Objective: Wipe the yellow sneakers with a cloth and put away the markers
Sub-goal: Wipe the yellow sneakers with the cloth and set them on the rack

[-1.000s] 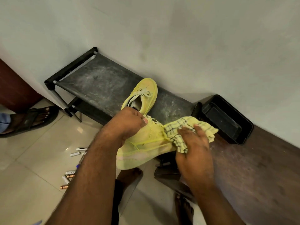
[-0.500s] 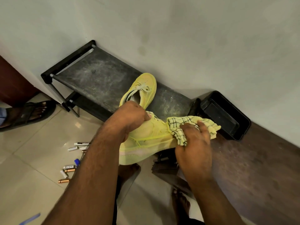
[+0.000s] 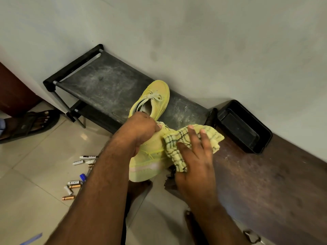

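Over the floor by the rack (image 3: 109,89), my left hand (image 3: 141,128) grips the light, soft sneaker (image 3: 150,156) at its collar while my right hand (image 3: 194,156), fingers spread, presses the limp cloth (image 3: 177,144) against its side.

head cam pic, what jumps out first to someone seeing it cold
Dead centre, the left hand grips a yellow sneaker while the right hand presses a checked yellow cloth against its side. Its twin sneaker sits on the dusty black rack just behind. At lower left, markers lie scattered on the tiled floor.
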`<state>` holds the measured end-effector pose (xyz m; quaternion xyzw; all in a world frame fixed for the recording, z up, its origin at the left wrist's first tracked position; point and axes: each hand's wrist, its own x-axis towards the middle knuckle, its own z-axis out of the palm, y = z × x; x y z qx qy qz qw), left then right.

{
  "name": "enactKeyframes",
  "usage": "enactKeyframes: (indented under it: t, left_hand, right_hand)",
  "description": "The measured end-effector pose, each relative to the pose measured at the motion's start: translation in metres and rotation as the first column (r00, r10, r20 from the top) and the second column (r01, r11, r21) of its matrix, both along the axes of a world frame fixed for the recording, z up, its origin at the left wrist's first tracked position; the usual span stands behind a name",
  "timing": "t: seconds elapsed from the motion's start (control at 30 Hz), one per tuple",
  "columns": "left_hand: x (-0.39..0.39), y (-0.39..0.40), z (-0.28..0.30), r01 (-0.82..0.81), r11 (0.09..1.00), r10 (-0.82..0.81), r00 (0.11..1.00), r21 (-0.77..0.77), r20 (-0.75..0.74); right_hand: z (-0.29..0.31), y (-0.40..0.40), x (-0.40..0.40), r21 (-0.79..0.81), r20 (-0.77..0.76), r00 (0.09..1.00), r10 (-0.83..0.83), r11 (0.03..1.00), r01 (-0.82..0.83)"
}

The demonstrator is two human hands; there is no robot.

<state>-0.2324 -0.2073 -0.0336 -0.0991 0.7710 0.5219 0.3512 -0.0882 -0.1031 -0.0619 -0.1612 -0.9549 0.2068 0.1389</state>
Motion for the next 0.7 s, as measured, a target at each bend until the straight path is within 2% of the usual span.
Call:
enactKeyframes:
  t: [0.1, 0.23, 0.3, 0.43, 0.5, 0.63, 0.7]
  left_hand:
    - [0.003, 0.0, 0.0, 0.009, 1.0, -0.009, 1.0, 0.016, 0.005]
    - [0.005, 0.007, -0.004, 0.08, 0.996, -0.078, 0.996, 0.046, -0.04]
    - [0.007, 0.009, -0.005, 0.088, 0.995, -0.087, 0.995, 0.041, -0.043]
    - [0.006, 0.01, -0.009, 0.084, 0.994, -0.084, 0.996, 0.065, -0.013]
    - [0.005, 0.009, -0.009, 0.122, 0.991, -0.12, 0.992, 0.053, -0.043]
    - [0.006, 0.004, -0.009, 0.192, 0.981, -0.193, 0.973, -0.013, -0.126]
    - [0.006, 0.003, -0.007, 0.197, 0.98, -0.2, 0.969, -0.031, -0.145]
  right_hand:
    - [-0.003, -0.006, -0.003, -0.021, -0.022, 0.999, 0.034, 0.999, -0.035]
    - [-0.006, 0.033, -0.013, 0.012, 0.125, 0.971, -0.206, 0.979, 0.206]
    - [-0.003, 0.037, -0.009, -0.013, 0.128, 0.962, -0.241, 0.969, 0.245]
    - [0.0, 0.0, 0.008, 0.049, 0.052, 0.999, -0.017, 0.999, 0.014]
    - [-0.003, -0.002, 0.004, 0.041, 0.061, 0.998, 0.017, 0.999, -0.019]
    - [-0.005, 0.041, -0.012, -0.026, 0.167, 0.964, -0.206, 0.977, 0.213]
    - [0.0, 0.051, -0.009, -0.032, 0.158, 0.952, -0.261, 0.962, 0.27]
